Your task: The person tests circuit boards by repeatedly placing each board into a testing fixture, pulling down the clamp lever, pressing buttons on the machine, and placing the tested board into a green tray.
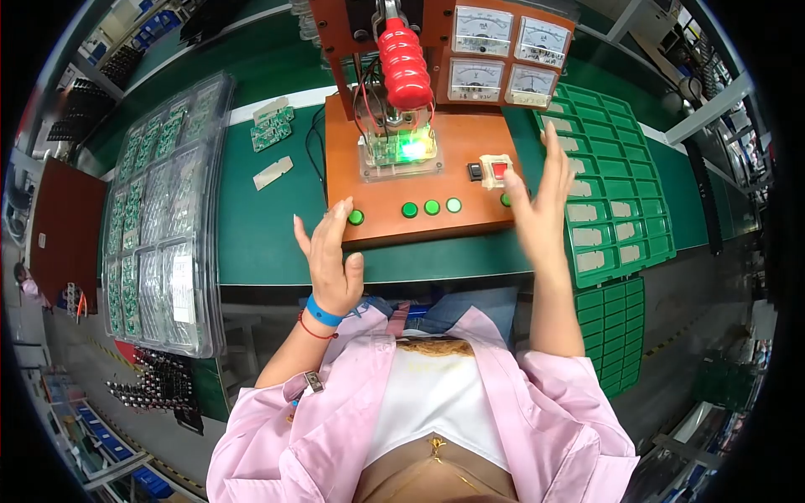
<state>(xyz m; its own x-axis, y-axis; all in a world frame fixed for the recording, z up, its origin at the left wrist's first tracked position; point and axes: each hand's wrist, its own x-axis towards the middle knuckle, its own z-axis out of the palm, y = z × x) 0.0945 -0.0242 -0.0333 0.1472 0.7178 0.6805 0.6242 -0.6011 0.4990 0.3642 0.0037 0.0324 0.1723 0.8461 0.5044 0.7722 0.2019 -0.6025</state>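
Note:
My left hand (333,267) is at the front left of an orange test fixture (478,126), fingers apart and holding nothing. Its fingertips are beside a green push button (356,217); whether they touch it I cannot tell. Over the fixture's right side my right hand (541,210) is open, fingers stretched out, the thumb near a red rocker switch (501,171) and partly hiding another green button (506,200). A circuit board (384,149) sits in the clear holder (401,171), lit bright green, beneath a red ribbed handle (405,63).
Stacked clear trays (159,218) of circuit boards stand at left. Loose boards (271,130) and a pale board (273,173) lie on the green table (260,226). At right is a green compartment tray (616,172) with several pale pieces. Analog meters (482,30) top the fixture.

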